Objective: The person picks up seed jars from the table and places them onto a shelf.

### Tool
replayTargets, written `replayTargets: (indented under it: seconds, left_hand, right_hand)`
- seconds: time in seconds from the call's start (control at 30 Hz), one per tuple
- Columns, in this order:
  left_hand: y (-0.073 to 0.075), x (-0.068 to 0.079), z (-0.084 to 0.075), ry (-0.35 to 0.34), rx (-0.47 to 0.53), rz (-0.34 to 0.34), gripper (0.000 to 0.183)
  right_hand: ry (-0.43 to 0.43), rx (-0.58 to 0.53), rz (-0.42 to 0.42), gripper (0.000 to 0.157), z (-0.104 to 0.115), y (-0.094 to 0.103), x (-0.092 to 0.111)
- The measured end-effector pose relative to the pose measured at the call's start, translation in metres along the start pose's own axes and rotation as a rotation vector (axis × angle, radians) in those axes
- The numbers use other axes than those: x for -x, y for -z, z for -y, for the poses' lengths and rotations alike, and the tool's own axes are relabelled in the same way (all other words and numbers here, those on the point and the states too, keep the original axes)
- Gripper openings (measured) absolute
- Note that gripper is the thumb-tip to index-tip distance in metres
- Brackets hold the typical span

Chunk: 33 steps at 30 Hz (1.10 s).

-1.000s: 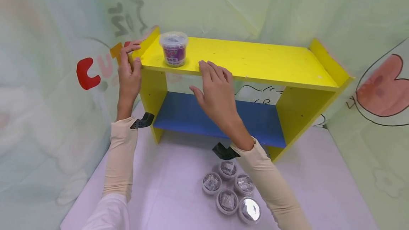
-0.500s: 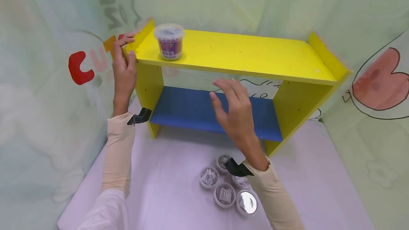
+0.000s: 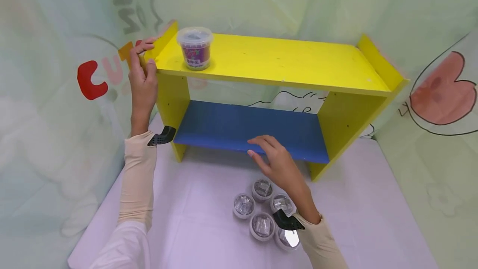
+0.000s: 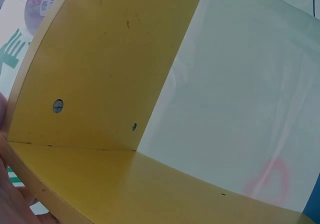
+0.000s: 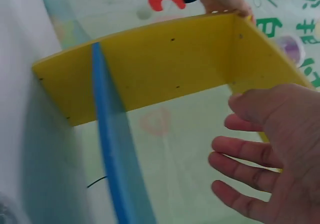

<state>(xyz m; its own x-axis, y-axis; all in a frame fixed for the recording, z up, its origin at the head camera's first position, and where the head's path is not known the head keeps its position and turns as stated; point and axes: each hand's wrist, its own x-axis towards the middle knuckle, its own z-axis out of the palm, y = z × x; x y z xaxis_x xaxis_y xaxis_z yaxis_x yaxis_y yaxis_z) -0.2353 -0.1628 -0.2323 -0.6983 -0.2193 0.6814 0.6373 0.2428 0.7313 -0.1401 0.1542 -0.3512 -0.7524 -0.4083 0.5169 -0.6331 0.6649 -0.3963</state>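
My left hand (image 3: 143, 84) grips the upper left corner of a small yellow shelf unit (image 3: 284, 59); in the left wrist view its fingers (image 4: 15, 201) show only at the edge. On the top board, close to that hand, stands a clear-lidded plastic tub (image 3: 196, 51) with a purple label. My right hand (image 3: 279, 164) is held in the air before the blue lower board (image 3: 239, 123), fingers loosely bent and nothing in them. Below it, several round lidded tubs (image 3: 262, 225) with silvery packets under the lids sit on the white cloth, one partly behind the right wrist.
The shelf unit's right side panel (image 3: 347, 125) slants toward the front right. A white cloth (image 3: 201, 227) covers the surface underneath. Printed curtains (image 3: 440, 186) hang behind and on both sides. A black wrist camera mount (image 3: 287, 221) sits on the right sleeve.
The right hand has left the top board's front edge and come down toward the tubs on the cloth. My left hand keeps its grip on the shelf corner; the upper tub stays put.
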Motion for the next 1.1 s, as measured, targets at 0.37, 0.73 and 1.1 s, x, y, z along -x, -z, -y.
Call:
replayTargets:
  seconds: [0.37,0.73,1.1]
  left_hand:
    - [0.003,-0.002,0.015,0.011,-0.018,0.003,0.029]
    - [0.002,0.0,0.007,0.0,0.001,0.004,0.029]
    - [0.003,0.003,0.005,0.016,-0.005,0.0,0.029]
  right_hand:
    - [-0.25,0.033,0.41,0.062,-0.028,-0.028,0.054]
    - [-0.472,0.051,0.587,0.071,-0.034,-0.037,0.072]
    - [-0.56,0.025,0.633,0.078,-0.036,-0.047,0.076]
